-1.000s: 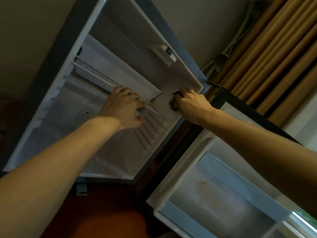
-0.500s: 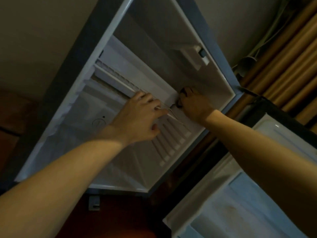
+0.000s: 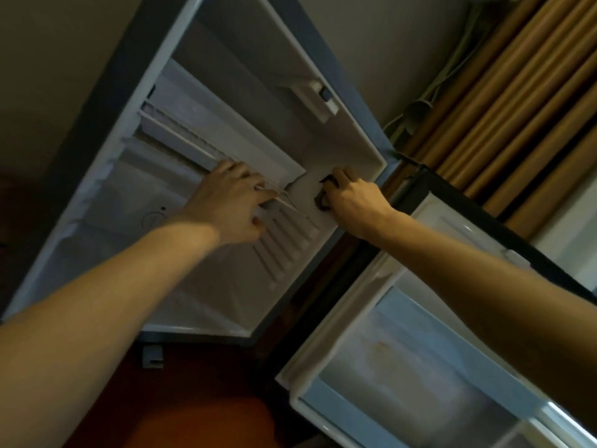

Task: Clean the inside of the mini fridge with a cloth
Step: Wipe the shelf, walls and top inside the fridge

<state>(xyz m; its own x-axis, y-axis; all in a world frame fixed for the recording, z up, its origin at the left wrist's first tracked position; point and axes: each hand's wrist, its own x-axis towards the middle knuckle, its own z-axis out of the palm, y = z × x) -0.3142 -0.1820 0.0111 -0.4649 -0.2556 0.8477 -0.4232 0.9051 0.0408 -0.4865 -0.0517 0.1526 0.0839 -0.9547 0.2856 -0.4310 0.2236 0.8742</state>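
Inside the open mini fridge (image 3: 223, 286), the left hand (image 3: 231, 205) grasps the wire shelf (image 3: 284, 200); the right hand's (image 3: 355, 202) grip clenches a dark cloth (image 3: 323, 202) against the wall.

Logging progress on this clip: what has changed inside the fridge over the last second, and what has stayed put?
Little has changed. The right hand still holds the dark cloth against the fridge's inner wall, having shifted only slightly along it near the front corner. The left hand stays on the wire shelf, fingers over its front edge. The door remains open. Most of the apparent shift is the camera moving.
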